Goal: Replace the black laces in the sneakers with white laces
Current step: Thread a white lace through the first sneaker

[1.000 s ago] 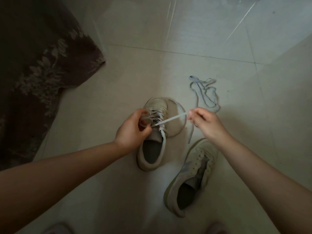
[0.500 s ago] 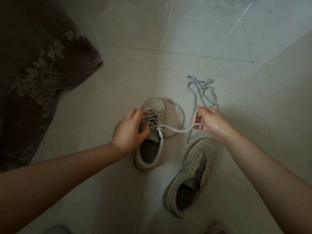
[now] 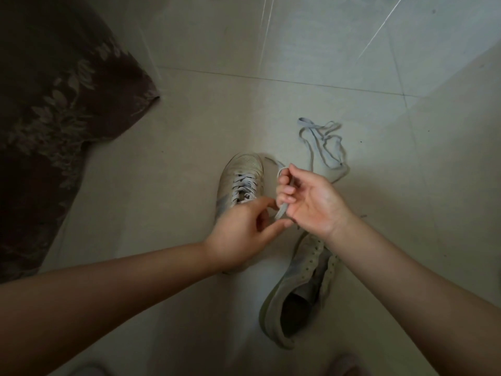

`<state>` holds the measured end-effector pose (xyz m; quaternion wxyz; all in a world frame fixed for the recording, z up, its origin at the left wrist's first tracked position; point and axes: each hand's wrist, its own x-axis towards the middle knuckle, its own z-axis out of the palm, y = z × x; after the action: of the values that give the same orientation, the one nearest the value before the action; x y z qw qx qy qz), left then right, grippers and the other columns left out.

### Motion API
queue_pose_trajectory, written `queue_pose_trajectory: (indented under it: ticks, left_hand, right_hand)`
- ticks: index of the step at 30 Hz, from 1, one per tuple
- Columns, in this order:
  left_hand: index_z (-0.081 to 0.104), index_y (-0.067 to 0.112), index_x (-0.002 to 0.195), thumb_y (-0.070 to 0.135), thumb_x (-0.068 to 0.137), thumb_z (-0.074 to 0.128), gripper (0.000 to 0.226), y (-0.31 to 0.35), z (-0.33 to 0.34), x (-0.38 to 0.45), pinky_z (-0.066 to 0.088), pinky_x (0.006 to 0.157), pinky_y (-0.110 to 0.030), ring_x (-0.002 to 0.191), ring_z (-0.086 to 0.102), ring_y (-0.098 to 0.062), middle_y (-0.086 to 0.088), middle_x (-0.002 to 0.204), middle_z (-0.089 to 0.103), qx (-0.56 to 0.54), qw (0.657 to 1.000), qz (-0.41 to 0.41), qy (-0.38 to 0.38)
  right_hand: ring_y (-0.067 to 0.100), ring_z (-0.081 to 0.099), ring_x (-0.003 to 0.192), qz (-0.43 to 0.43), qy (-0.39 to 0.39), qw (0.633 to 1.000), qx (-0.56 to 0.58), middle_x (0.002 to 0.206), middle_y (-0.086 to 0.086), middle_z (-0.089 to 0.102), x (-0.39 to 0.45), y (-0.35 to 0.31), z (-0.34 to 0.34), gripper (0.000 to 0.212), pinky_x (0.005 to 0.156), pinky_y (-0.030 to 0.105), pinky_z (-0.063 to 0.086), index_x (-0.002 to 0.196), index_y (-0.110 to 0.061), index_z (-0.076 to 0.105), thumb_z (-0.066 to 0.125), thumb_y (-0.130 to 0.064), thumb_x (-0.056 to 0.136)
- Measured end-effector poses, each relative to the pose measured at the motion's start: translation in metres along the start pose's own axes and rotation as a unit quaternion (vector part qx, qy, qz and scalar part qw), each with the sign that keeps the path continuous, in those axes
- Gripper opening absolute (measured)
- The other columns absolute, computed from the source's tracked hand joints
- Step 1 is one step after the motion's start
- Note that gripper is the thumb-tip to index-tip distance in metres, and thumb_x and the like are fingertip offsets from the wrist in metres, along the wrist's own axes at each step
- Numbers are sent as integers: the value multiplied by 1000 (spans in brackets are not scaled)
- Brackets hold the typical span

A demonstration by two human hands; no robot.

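Note:
A pale sneaker (image 3: 244,172) stands on the floor tiles, toe pointing away, with a white lace (image 3: 245,185) crossed through its eyelets. My right hand (image 3: 309,202) is palm up just right of it, fingers curled round a loop of that lace end (image 3: 282,210). My left hand (image 3: 244,232) covers the sneaker's heel part and pinches the same lace end below my right hand. A second pale sneaker (image 3: 301,289) lies nearer me at the right with no lace in its eyelets. A loose white lace (image 3: 322,145) lies tangled behind my right hand.
A dark patterned cloth (image 3: 54,118) covers the floor at the left. Pale floor tiles (image 3: 352,63) stretch away at the back and right. Two blurred pale shapes, perhaps my feet (image 3: 344,365), show at the bottom edge.
My right hand turned palm up and came in beside the laced sneaker, looping the lace end. My left hand left the eyelets and slid right to pinch that end.

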<state>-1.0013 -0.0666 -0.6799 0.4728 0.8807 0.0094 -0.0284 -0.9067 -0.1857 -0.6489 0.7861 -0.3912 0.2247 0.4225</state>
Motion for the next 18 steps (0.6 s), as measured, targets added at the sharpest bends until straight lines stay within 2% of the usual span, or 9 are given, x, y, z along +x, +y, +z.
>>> queue_pose_trajectory:
  ticks: [2,4,5,7,9,10,13,16,18]
  left_hand:
    - [45,32,70,44,84,55,21,0,2,2,36,54,-27,54,43,-9,12,54,44,-13,1000,9,-7]
    - [48,26,69,35,88,58,23,-5,2,1,35,54,-30,56,43,-9,10,54,45,-17,1000,-4,-15]
    - [52,23,70,34,89,58,23,-8,1,0,35,53,-29,55,43,-8,9,53,45,-15,1000,-9,-13]
    - [54,24,70,40,88,54,23,-13,-4,0,35,53,-29,54,43,-7,9,52,44,6,1000,-13,9]
    - [55,25,70,49,85,48,30,-15,-11,2,42,55,-33,56,47,-10,7,55,45,33,999,-7,17]
    - [56,23,71,52,84,45,35,-16,-14,5,44,56,-35,58,50,-14,6,58,47,46,999,-1,13]
    - [67,20,81,51,85,55,34,-12,-21,10,44,58,-32,70,60,-22,0,71,63,114,993,4,3]
    - [69,25,87,52,84,59,29,-9,-23,13,36,59,-27,82,64,-21,0,84,70,195,981,9,21]
    - [66,25,87,56,83,57,33,-11,-25,12,32,57,-25,81,65,-22,0,82,70,227,973,-11,49]
  right_hand:
    - [6,41,47,-10,0,1000,29,66,0,46,1,0,6,23,44,15,33,76,-9,50,41,-15,96]
    - [8,50,57,-28,15,999,25,72,2,53,1,-5,5,20,54,17,40,82,-8,54,42,-16,97]
    - [10,55,67,-30,24,999,-9,78,3,58,0,-8,2,19,64,20,45,88,-8,57,45,-19,96]
    - [13,60,87,-9,34,980,-196,92,2,64,-1,-11,-7,24,81,26,48,97,-11,63,53,-33,90]
    - [12,59,89,22,23,918,-395,97,1,66,-3,-5,-15,33,75,24,48,101,-15,67,62,-40,80]
    - [10,57,82,25,12,896,-444,94,1,66,-3,-2,-18,29,68,20,45,99,-14,68,66,-35,79]
    - [5,54,64,-16,-3,872,-490,80,2,67,-7,3,-16,5,57,14,44,90,-10,66,65,-12,86]
    - [19,64,70,-89,14,827,-555,81,8,68,-4,2,-14,5,68,24,52,89,-4,64,64,-8,86]
    - [26,67,76,-114,35,833,-541,81,6,69,0,5,-15,6,72,30,54,90,-2,60,59,-8,90]
